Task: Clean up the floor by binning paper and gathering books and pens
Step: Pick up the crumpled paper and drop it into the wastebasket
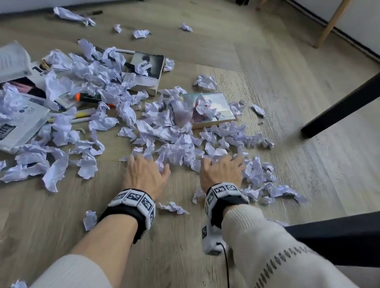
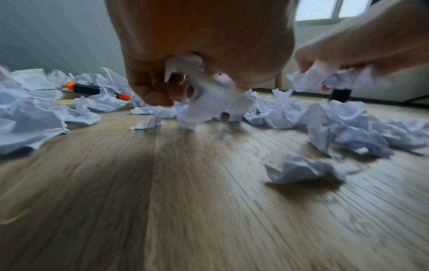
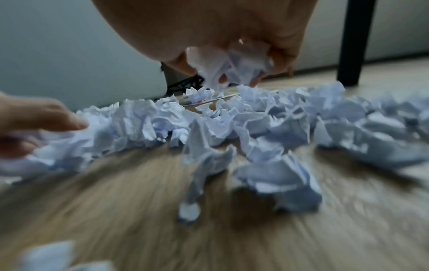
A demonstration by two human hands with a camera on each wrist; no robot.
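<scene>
Several crumpled white paper balls (image 1: 175, 150) lie spread over the wood floor. My left hand (image 1: 144, 169) is at the near edge of the pile, its fingers curled round a paper wad (image 2: 209, 104). My right hand (image 1: 221, 166) grips another paper wad (image 3: 230, 67) just to the right. Two books (image 1: 147, 71) (image 1: 206, 109) lie half under paper beyond the hands. An orange-and-black marker (image 1: 88, 97) (image 2: 83, 89) and white pens (image 1: 84, 115) lie among the paper at left. Magazines (image 1: 3, 115) are stacked at far left.
A black table leg (image 1: 347, 103) slants across the floor at right and a dark chair edge (image 1: 355, 237) sits near my right forearm. Wooden legs (image 1: 334, 13) stand by the wall. Bare floor (image 1: 53, 226) lies near me, with stray paper bits (image 1: 89, 219).
</scene>
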